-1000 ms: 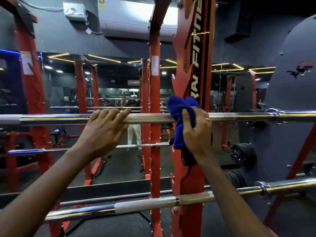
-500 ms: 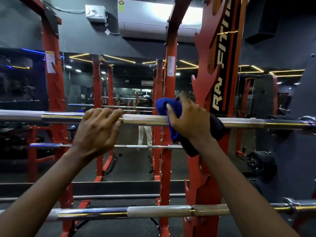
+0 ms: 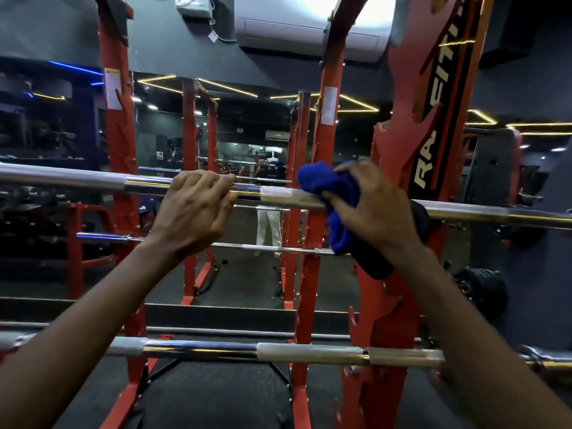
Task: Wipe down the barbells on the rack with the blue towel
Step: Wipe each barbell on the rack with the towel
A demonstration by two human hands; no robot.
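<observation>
A chrome upper barbell (image 3: 288,198) runs across the red rack (image 3: 399,168) at chest height. My left hand (image 3: 195,209) curls over the bar left of centre, fingers hooked on top. My right hand (image 3: 374,205) presses a bunched blue towel (image 3: 328,184) around the same bar, just left of the rack's right upright. Part of the towel hangs below the bar (image 3: 339,236). A second, lower barbell (image 3: 278,351) lies on the rack below my forearms.
A mirror wall behind the rack reflects red uprights, more bars and a person's white trousers (image 3: 268,226). A red left upright (image 3: 119,144) stands behind the bar. Black weight plates (image 3: 483,289) sit low at the right. An air conditioner (image 3: 309,26) hangs overhead.
My right hand has slid the blue towel leftward along the upper bar, away from the right upright and towards my left hand. The left hand keeps its grip in the same place.
</observation>
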